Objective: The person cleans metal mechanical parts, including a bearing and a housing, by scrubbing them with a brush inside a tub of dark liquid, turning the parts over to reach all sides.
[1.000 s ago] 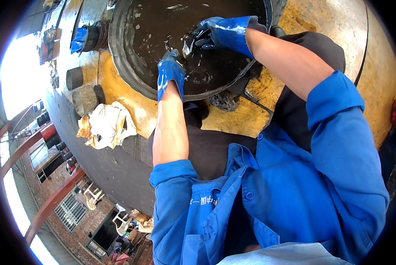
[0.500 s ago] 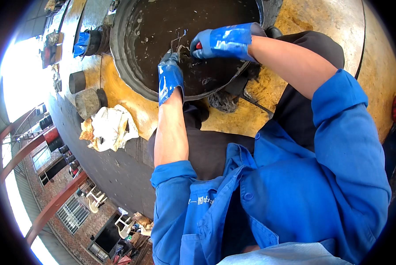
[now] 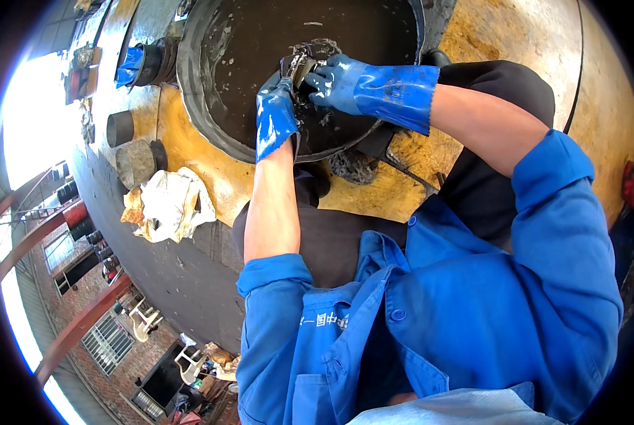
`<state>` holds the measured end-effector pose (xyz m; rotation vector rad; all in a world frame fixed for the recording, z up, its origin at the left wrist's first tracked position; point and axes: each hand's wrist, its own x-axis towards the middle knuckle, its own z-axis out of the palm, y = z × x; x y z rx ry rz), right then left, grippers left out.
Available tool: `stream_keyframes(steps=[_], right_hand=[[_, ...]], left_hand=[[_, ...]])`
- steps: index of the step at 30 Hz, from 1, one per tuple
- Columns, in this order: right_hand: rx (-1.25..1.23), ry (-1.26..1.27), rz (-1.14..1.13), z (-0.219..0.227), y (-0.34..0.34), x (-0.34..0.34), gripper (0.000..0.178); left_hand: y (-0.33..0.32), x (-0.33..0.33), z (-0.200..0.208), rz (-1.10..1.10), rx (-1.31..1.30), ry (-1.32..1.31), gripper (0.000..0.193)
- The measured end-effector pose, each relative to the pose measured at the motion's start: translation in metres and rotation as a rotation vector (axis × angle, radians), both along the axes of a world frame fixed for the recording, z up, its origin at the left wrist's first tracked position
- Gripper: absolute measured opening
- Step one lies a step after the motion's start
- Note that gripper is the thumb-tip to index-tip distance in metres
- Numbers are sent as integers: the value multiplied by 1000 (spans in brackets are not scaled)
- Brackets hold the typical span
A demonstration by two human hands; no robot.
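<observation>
My left hand (image 3: 273,110), in a blue rubber glove, is closed on a wet, shiny metal part (image 3: 300,69) above dark liquid. Its exact kind is hard to tell, as the gloves and glare cover much of it. From the right, my right hand (image 3: 339,85), gloved the same way, presses curled fingers against the part. Whatever lies inside those fingers is hidden. Both hands are over a big round dark tub (image 3: 191,95), inside its near rim, and the liquid (image 3: 373,35) around them has bits of foam and ripples.
A crumpled whitish cloth (image 3: 175,205) lies on the floor left of the tub. Beyond it stand a dark cylinder (image 3: 121,129), a greyish round block (image 3: 135,164) and a black bucket with a blue lining (image 3: 147,65). A dark fibrous clump (image 3: 354,166) sits against the tub's near side.
The metal part has come up more into view, shiny and dripping. My right hand has shifted down and right, its fingers now against the part; the red thing in it no longer shows.
</observation>
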<state>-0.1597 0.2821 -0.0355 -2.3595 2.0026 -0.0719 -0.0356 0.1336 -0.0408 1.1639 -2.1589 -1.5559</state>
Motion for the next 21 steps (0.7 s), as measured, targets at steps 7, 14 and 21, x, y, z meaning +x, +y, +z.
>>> stream_keyframes(steps=[7, 14, 21], right_hand=[[283, -597, -541, 4, -28, -11, 31], [213, -1437, -842, -25, -34, -26, 31], [197, -2028, -791, -25, -22, -18, 30]], left_hand=[[-2, 1, -2, 126, 47, 0, 28], [-14, 12, -15, 107, 13, -147, 36], [1, 14, 9, 104, 95, -78, 35]])
